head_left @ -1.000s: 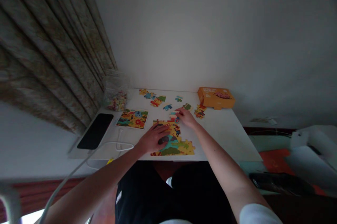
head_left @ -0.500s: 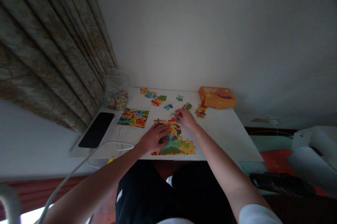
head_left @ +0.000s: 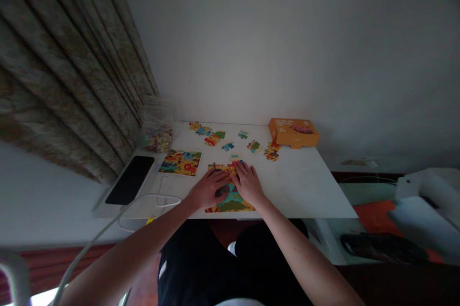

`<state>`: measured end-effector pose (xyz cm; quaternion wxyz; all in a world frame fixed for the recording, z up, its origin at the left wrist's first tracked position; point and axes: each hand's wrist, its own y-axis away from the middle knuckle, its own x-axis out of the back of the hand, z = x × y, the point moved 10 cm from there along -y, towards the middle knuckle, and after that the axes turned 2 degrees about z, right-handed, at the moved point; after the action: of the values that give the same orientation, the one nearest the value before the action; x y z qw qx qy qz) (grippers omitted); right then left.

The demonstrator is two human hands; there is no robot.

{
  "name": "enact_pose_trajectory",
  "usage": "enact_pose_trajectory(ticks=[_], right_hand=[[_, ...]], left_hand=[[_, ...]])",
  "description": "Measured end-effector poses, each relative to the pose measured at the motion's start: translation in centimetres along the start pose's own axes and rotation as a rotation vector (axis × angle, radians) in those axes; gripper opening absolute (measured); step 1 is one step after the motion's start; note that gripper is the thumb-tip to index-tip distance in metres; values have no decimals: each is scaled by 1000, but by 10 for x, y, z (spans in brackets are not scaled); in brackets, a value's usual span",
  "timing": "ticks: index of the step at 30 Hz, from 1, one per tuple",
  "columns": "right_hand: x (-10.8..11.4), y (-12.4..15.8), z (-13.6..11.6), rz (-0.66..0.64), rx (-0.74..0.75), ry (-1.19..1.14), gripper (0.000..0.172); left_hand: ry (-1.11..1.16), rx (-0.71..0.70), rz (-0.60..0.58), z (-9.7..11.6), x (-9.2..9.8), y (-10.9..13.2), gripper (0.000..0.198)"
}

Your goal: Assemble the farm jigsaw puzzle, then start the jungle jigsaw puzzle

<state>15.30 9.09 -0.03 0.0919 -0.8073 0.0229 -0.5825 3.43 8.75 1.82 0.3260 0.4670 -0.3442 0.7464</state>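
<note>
A partly joined jigsaw puzzle with a colourful animal picture lies near the table's front edge. My left hand rests on its left side, fingers stretched over the pieces. My right hand lies flat on its upper right part, fingers extended and covering the pieces below. Just above the fingertips is a light-coloured puzzle piece. Farther back lie a blue puzzle piece, a green one and a small teal one. Left of the puzzle is a picture card with jungle animals.
An orange box stands at the back right, with puzzle pieces before it. More pieces lie at the back left. A clear plastic bag, a black phone and a white cable occupy the left side.
My right hand has come down and nearer, from the loose pieces behind the puzzle onto its upper right part. The left hand stays on the puzzle. The view has shifted slightly.
</note>
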Motion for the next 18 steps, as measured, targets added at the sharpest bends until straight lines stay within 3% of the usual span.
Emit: enact_pose_trajectory(ticks=[13,15,18], right_hand=[[4,1,-3,8,-37,-42,52],[8,1,-4,33,-41,-53,49],[14,1,-4,75,-50,-71,44]], left_hand=[[33,-20,29,-5,0,0,43],[77,11,74,-11,5,-12,34],[145,113,159,-22,14,-48,29]])
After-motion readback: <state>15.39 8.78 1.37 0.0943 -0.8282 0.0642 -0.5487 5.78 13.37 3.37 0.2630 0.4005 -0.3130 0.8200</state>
